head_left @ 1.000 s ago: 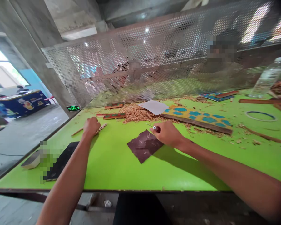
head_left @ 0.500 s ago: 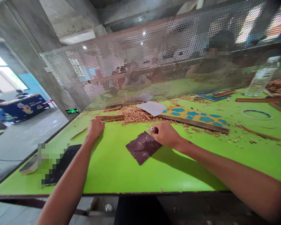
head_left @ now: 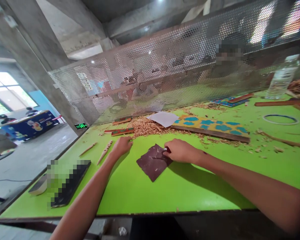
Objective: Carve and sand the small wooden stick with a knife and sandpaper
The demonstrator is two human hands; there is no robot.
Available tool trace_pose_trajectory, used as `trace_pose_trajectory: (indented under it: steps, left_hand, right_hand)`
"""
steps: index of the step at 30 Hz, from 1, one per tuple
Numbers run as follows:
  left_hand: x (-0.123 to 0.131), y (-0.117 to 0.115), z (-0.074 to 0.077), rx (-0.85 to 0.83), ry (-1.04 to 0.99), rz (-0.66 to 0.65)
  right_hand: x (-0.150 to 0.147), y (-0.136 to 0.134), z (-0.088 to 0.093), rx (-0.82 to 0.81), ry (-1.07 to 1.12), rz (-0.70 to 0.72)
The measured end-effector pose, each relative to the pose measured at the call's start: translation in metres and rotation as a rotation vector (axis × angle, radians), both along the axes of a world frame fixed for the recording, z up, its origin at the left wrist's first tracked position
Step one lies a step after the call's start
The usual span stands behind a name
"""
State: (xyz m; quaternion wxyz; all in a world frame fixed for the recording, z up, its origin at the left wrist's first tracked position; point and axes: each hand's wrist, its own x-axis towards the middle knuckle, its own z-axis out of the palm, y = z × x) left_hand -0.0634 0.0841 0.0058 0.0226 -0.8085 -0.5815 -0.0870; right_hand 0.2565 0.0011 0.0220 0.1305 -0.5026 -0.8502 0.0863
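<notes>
Right hand: knuckles up, fingers pinched around a small red-handled tool with a metal tip, most of the handle hidden in the grip. Lay at the upper right edge of the sheet below.

Left hand: palm down on the worktop, fingers loosely extended, nothing visible in its grasp.

Dark brown abrasive sheet: flat on the worktop between the two hands, set at an angle, its right corner just under the right hand.

Two pointed wooden sticks: on the worktop just left of the left hand, not touching it.

Also on the lime-green worktop, farther off: a heap of wood shavings; two painted wooden strips; a white paper sheet at the shavings' edge; a yellow board with blue patches; a thin ring; a clear plastic bottle, at the far right. Lower left, a dark slab, partly obscured by pixelation.

Perforated metal screen: along the worktop's far side, a blurred co-worker behind it.
</notes>
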Motion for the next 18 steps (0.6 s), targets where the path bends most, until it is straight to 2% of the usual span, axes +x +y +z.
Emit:
trace_pose_trajectory:
  steps: [2,4,12,18]
  left_hand:
    - [0.007,-0.003,-0.001,-0.007,0.01,-0.039]
    - [0.009,-0.002,-0.002,0.009,0.017,-0.025]
    - [-0.02,0.037,0.001,0.106,0.142,0.249]
    - [-0.031,0.068,0.006,0.108,0.161,0.208]
  right_hand:
    - [0.0,-0.001,-0.003,-0.017,0.009,0.023]
    - [-0.001,-0.002,-0.003,-0.038,0.01,0.03]
    - [0.007,0.002,0.011,-0.218,-0.141,0.006]
    - [0.007,0.003,0.007,-0.24,-0.117,-0.005]
